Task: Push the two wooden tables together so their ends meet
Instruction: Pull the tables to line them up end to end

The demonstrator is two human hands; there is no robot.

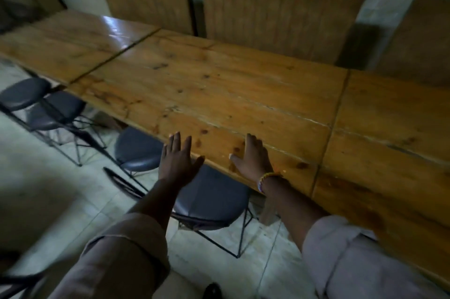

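Middle table, knotty planks, meets right table; narrow seam at left table. My right hand lies flat, fingers spread; left hand open at the edge.

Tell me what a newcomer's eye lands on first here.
The long run of wooden tables set end to end, with a dark seam at the left. At its near edge the right hand lies flat on the wood, while the left hand is spread open just off it, above a dark round stool.
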